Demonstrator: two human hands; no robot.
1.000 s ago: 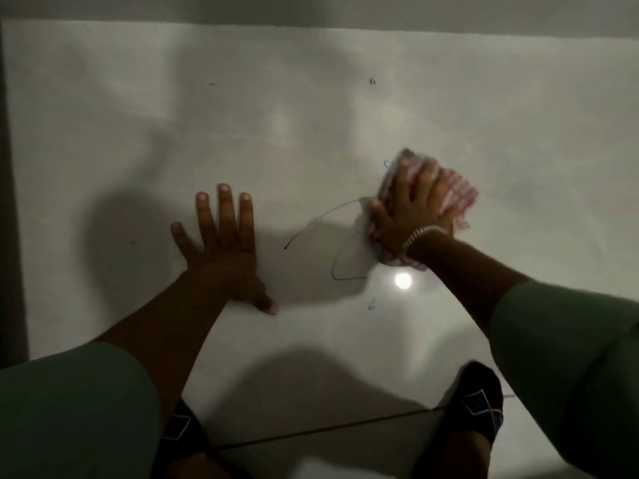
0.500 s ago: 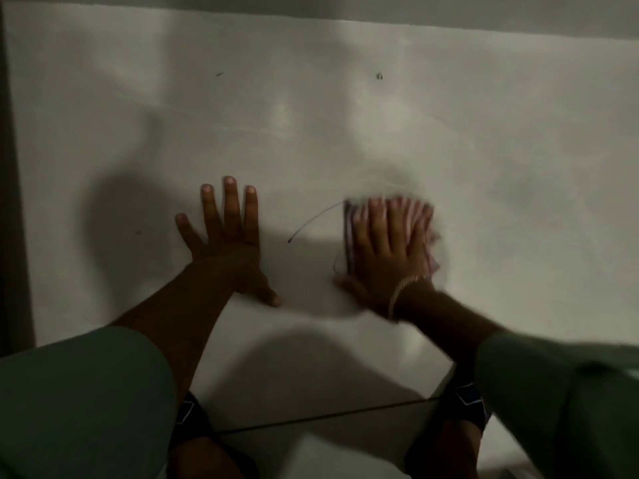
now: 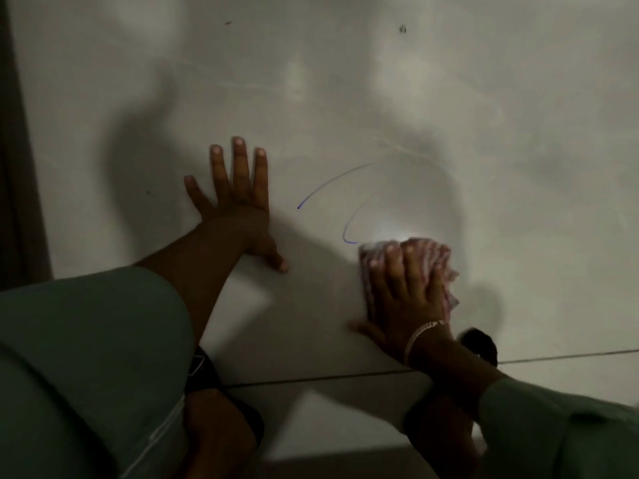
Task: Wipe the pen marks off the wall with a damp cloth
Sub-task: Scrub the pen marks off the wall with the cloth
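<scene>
**Cloth low on the wall, two pen strokes showing above it**

The right hand (image 3: 406, 295) lies flat on a pink-and-white checked cloth (image 3: 446, 271), pressing it against the pale wall (image 3: 518, 133). Fingers are stretched out and close together over the fabric, not curled round it, w/ the thumb out to the left, its tip on bare wall. Cloth edges stick out past the fingertips at the top and along the right side; it looks bunched, not neatly folded (a bit motion-blurred, so the weave is hard to read). A light metal bracelet (image 3: 423, 335) sits at that wrist.

The left hand (image 3: 238, 209) is empty, palm flat on the wall, fingers spread and pointing up, thumb angled down to the right. It's well apart from the cloth, to its left and a bit higher.

Blue pen marks (image 3: 332, 183): one long arc runs from near the left hand up and right, fading out; a 2nd, shorter curve (image 3: 349, 229) hooks down and ends just beside the cloth's top-left corner. Approx. between them and the cloth, a bright glare spot on the wall.

Both arms wear pale green sleeves (image 3: 86, 357). Below the hands, a dark line marks where wall meets floor (image 3: 328, 426); dark footwear (image 3: 479, 344) shows just right of the right wrist.
</scene>
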